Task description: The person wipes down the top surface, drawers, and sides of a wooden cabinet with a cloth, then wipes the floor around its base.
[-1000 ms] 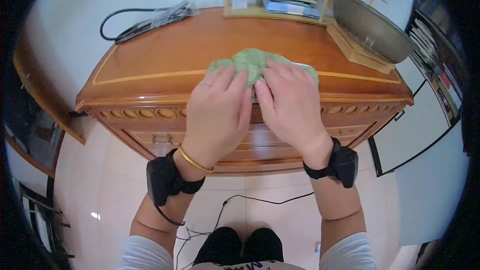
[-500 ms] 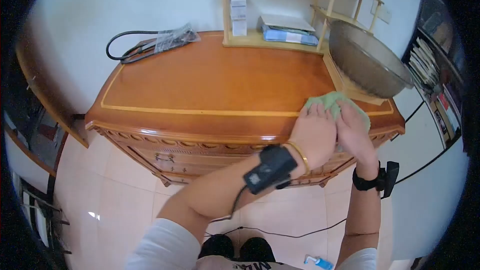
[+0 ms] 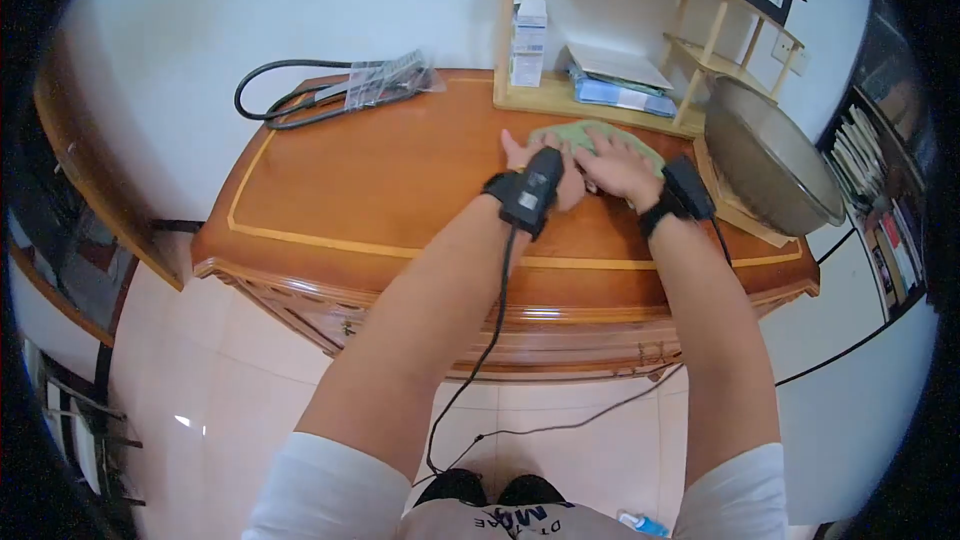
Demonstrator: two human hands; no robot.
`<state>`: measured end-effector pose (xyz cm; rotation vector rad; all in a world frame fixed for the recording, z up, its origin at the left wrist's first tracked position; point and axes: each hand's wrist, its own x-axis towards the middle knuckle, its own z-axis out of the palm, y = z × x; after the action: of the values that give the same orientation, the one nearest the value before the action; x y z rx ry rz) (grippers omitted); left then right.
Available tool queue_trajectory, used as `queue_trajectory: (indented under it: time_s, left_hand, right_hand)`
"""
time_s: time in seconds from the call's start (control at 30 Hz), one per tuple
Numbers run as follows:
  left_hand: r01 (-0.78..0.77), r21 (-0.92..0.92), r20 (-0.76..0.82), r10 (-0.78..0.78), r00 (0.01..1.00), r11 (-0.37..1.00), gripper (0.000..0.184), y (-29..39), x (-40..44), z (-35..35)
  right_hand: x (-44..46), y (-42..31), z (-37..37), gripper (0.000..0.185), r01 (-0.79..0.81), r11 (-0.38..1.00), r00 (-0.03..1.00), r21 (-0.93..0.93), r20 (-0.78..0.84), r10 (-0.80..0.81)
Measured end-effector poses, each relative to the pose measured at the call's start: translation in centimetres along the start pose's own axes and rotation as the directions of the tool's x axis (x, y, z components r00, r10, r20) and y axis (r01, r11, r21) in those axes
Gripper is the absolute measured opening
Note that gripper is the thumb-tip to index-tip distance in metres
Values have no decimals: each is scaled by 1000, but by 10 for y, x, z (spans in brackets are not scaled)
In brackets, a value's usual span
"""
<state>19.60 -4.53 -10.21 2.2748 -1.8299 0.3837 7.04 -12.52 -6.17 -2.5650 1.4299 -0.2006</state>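
A green cloth (image 3: 577, 131) lies on the wooden top of the cabinet (image 3: 390, 180), just in front of the small shelf. My left hand (image 3: 550, 168) presses down on the cloth's left part, one finger sticking out to the left; a black wrist device hides some of it. Beside it, my right hand (image 3: 622, 170) lies flat on the right part of the cloth, fingers spread and pointing away from me. The two hands are close together. Both wrists carry black devices on straps, and a cable hangs from the left one.
A black cable partly in a clear bag (image 3: 350, 85) lies at the back left. The shelf (image 3: 545, 100) holds a white box (image 3: 528, 45) and a stack of folders (image 3: 620, 90). A brownish translucent basin (image 3: 770, 155) leans at the right. A blue bottle (image 3: 645, 524) lies on the floor.
Both hands have moved with the cloth from the front right edge back and left, towards the shelf. My arms are stretched further out, and the view has shifted slightly.
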Motion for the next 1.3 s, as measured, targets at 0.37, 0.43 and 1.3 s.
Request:
queue_trajectory:
  time_s: [0.37,0.43,1.3]
  left_hand:
    - [-3,38,272,-7,962,999,36,-90,-69,-95]
    - [-35,31,169,30,985,999,29,-90,-102,-104]
    - [-7,-155,-531,-77,844,988,43,-37,-299,94]
  right_hand:
    - [-11,-79,13,55,444,884,874,146,144,-463]
    - [-44,-78,13,45,620,748,759,238,63,-649]
    - [-208,-55,246,55,389,857,425,-339,-759,-494]
